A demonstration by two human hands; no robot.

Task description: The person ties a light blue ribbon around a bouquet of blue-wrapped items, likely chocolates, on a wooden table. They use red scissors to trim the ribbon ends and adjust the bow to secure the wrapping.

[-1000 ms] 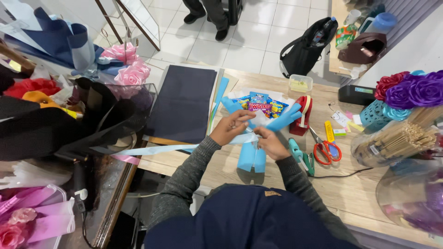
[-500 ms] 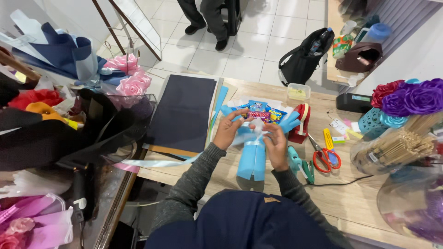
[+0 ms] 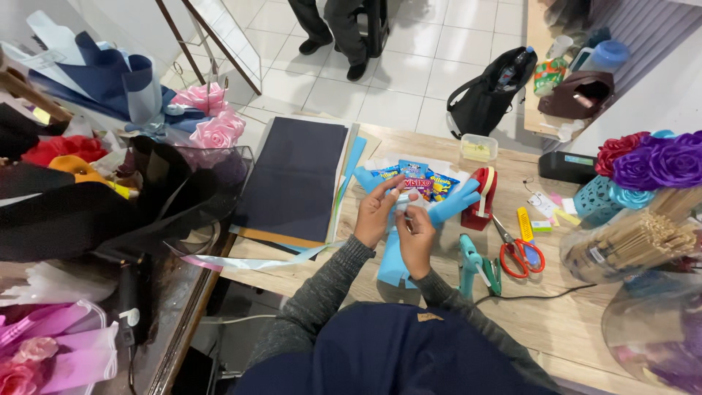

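- One long wooden surface (image 3: pixel 585 329) carries everything, and its layout matches a moment ago; only the view has drifted slightly.
- Dark navy sheet (image 3: pixel 296 175) lies flat on the left part of the surface, with pale blue strips along its right edge, unmoved.
- Black bag (image 3: pixel 486 99) sits on the tiled floor beyond the far edge of the surface.
- Light blue wrapping paper (image 3: pixel 395 260) is the thing being worked: it is gathered at the middle of the surface, just in front of the person, its lower end hanging toward them and one flap (image 3: pixel 457 205) sticking out to the right. Half a second ago it stood as a taller, straighter roll between the hands; now it looks more bunched at the top.
- Colourful snack packets (image 3: pixel 424 183) lie fanned out just behind the paper.
- Left hand (image 3: pixel 376 212) is curled around the upper left of the paper, fingers pinching at its top; earlier it sat a little higher and wider.
- Right hand (image 3: pixel 417 234) is closed against the paper from the right, thumb and fingers pinching the same spot, nearly touching the left.
- Red tape dispenser (image 3: pixel 482 197) stands just right of the flap.
- Teal glue gun (image 3: pixel 472 263) lies near the right wrist.
- Red-handled scissors (image 3: pixel 519 252) rest beside it.
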